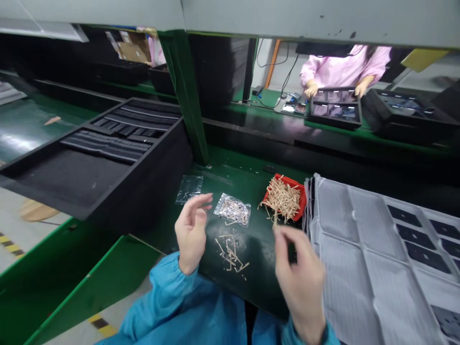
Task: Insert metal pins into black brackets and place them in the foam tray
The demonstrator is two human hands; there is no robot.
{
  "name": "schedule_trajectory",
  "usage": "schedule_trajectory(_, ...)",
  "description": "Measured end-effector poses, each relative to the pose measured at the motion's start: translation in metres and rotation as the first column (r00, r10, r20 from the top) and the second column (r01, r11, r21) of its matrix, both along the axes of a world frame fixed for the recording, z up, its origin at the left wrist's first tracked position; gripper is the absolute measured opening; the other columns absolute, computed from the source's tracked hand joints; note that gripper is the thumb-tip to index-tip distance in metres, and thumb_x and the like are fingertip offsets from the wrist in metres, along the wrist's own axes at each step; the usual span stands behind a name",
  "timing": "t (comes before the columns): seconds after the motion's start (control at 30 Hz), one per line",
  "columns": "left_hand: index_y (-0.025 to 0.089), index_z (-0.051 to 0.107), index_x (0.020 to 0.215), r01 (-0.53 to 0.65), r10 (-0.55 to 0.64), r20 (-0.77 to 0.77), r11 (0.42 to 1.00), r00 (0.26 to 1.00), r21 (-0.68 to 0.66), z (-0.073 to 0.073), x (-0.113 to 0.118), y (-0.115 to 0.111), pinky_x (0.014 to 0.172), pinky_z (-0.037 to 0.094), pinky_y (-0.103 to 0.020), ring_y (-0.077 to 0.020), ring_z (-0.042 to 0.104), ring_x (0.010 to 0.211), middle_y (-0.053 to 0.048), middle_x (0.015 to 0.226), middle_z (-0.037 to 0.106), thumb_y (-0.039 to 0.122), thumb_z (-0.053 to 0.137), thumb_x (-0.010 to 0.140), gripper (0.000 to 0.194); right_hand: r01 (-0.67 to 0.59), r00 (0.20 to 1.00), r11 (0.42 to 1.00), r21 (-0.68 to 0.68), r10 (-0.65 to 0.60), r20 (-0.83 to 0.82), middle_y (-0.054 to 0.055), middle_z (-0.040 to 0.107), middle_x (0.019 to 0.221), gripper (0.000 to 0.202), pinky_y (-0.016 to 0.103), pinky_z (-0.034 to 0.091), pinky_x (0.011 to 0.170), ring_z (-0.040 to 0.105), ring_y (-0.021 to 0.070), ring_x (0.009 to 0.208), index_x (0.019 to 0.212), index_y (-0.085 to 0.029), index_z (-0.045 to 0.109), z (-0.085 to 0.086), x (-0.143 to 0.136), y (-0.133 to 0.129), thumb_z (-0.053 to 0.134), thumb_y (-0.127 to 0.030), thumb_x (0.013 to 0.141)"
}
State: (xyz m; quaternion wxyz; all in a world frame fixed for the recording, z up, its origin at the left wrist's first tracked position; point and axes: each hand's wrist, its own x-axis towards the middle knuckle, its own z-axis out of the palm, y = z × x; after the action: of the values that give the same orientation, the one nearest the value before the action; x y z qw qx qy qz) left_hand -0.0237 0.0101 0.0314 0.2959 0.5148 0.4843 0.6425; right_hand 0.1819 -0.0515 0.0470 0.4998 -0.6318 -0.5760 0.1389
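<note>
My right hand [300, 275] is raised over the bench with thumb and forefinger pinched on a thin tan strip [275, 218]. Just beyond it sits a red bin [302, 191] heaped with similar tan strips [283, 197]. My left hand [191, 232] hovers to the left, fingers curved and apart, with nothing visible in it. Between the hands lies a clear zip bag [233, 210] full of small pieces. A scatter of loose, bent tan strips [231, 255] is spread on the bench nearer to me. Behind my left hand rests a flat clear bag [189, 188].
A large black tray [108, 177] of dark ribbed parts stands at left. Foam-lined sheets [359, 239] with dark flat parts are stacked at right. A green post [187, 96] rises behind the bench [223, 163]. Across from me, a person in pink [345, 72] holds a black tray [335, 120].
</note>
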Motion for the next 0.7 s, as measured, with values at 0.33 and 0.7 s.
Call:
schedule_trajectory(0.33, 0.021, 0.055, 0.150, 0.422, -0.215, -0.474, 0.820, 0.854, 0.387, -0.001, 0.014, -0.001, 0.105, 0.058, -0.049, -0.0354, 0.067, 0.125, -0.019, 0.139, 0.066, 0.066, 0.075, 0.079, 0.086, -0.614, 0.379, 0.780, -0.123, 0.155, -0.913, 0.005, 0.072, 0.076, 0.045, 0.027, 0.052, 0.065, 0.063, 0.0138, 0.064, 0.091, -0.017, 0.073, -0.011, -0.029, -0.028, 0.070, -0.062, 0.090)
schedule_trajectory(0.7, 0.017, 0.072, 0.105, 0.881, -0.551, -0.815, 0.459, 0.181, -0.115, 0.056, 0.185, 0.044, 0.093, 0.054, -0.035, -0.0243, 0.069, 0.102, -0.009, 0.104, 0.074, 0.055, 0.059, 0.101, 0.041, -0.325, 0.524, 0.895, -0.305, -0.098, -0.846, 0.003, 0.069, 0.077, 0.053, 0.026, 0.044, 0.067, 0.055, 0.0113, 0.066, 0.087, -0.017, 0.067, -0.059, -0.008, -0.060, 0.080, -0.067, 0.078)
